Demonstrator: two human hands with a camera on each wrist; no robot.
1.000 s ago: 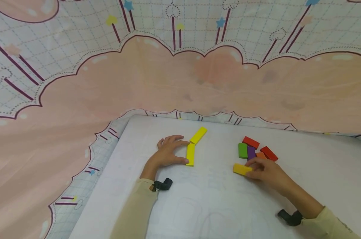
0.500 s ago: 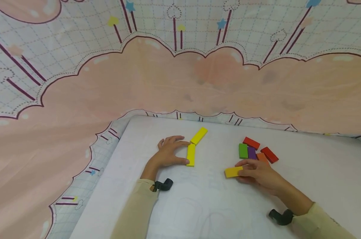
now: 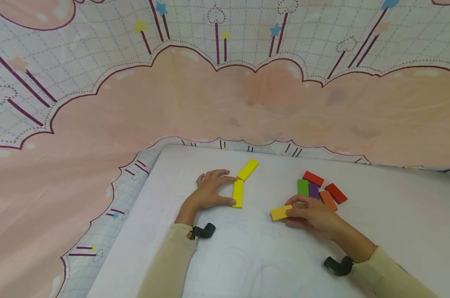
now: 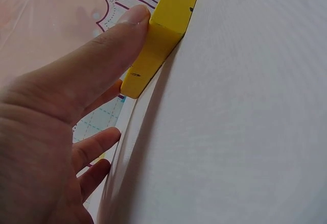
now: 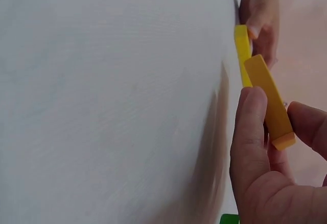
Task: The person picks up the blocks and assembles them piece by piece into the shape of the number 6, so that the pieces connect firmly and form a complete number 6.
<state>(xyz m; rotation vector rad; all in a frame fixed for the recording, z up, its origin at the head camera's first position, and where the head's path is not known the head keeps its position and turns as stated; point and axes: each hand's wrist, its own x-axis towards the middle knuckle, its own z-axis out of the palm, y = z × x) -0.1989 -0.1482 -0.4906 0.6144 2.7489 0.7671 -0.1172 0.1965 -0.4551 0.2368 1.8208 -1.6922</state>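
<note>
My left hand lies beside a yellow block on the white surface. Its thumb touches the block's left side near the close end, and the index fingertip is at the far corner; the other fingers are extended. Another yellow block lies angled beyond the first, nearly meeting its far end. Right of them, my right hand pinches a darker yellow block between thumb and fingers. In the right wrist view this block sticks out past the fingertips, partly covering the block by my left hand.
Beyond my right hand lie a green block, a purple block, an orange block and two red blocks, one at the back and one at the right. A patterned curtain hangs behind the white tabletop.
My right hand has moved left with the darker yellow block, away from the coloured group, uncovering more of the orange block. My left hand has stayed in place.
</note>
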